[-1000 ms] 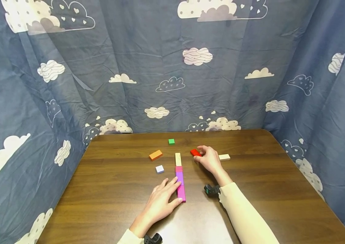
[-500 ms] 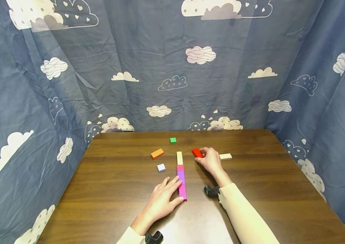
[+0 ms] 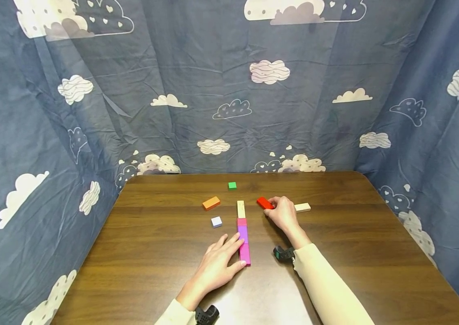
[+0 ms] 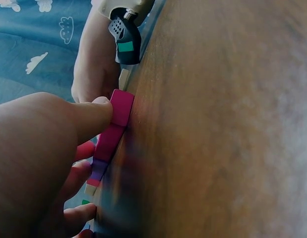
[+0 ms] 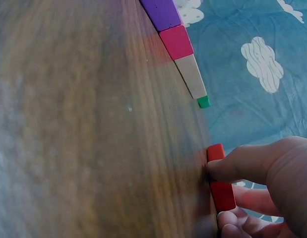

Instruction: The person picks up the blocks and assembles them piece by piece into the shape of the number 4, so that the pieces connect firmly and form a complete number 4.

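In the head view, a straight row of blocks runs away from me: magenta nearest, then purple, crimson and cream. My left hand rests along the row's left side, fingers spread, the thumb at the magenta block's near end. Right of the row's far end, my right hand pinches the near right end of a red block. The right wrist view has the thumb on one side of this red block and fingers on the other; it lies at the tabletop.
An orange block and a small pale lavender block lie left of the row. Beyond it is a small green block. A white block sits just right of my right hand. Behind the wooden table hangs a blue cloud-patterned curtain.
My right thumb and fingers have closed in on the red block, which keeps its place beside the row. The left hand stays against the row. The head view has shifted slightly.
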`<action>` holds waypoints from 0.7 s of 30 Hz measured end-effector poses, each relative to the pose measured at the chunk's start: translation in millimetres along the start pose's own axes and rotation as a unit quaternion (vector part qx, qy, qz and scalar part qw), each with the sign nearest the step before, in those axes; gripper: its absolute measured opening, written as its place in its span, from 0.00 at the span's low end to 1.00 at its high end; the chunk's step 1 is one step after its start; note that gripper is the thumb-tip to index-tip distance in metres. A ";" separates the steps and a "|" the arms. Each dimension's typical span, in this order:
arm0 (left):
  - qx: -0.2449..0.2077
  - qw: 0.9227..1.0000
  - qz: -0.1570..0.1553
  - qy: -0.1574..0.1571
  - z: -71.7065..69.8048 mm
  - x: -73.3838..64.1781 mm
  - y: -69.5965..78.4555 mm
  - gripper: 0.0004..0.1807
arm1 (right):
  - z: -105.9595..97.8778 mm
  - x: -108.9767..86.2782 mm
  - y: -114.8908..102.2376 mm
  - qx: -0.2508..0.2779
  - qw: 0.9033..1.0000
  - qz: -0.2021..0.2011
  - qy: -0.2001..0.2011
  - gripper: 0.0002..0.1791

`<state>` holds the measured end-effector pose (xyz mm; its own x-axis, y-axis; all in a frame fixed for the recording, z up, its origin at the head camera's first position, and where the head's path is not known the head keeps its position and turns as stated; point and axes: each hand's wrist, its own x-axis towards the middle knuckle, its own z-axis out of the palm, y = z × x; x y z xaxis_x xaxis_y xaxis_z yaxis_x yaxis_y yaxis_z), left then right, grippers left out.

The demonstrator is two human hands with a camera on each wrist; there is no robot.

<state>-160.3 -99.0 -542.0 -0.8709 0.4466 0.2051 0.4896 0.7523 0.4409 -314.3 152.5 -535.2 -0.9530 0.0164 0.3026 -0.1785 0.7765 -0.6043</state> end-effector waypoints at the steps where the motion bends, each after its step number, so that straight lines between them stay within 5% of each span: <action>1: 0.001 1.000 0.001 0.001 0.2 0.5 0.1 0.33 | -0.5 0.0 -0.1 0.000 1.000 0.000 0.000 0.15; 21: -0.001 1.000 0.002 0.005 2.2 0.3 -0.8 0.33 | -4.0 0.3 3.1 -0.011 1.000 -0.006 -0.024 0.16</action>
<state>-160.9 -98.5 -544.2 -0.8690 0.4454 0.2158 0.4936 0.7487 0.4424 -314.2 157.4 -534.0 -0.9616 -0.0230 0.2733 -0.1848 0.7905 -0.5840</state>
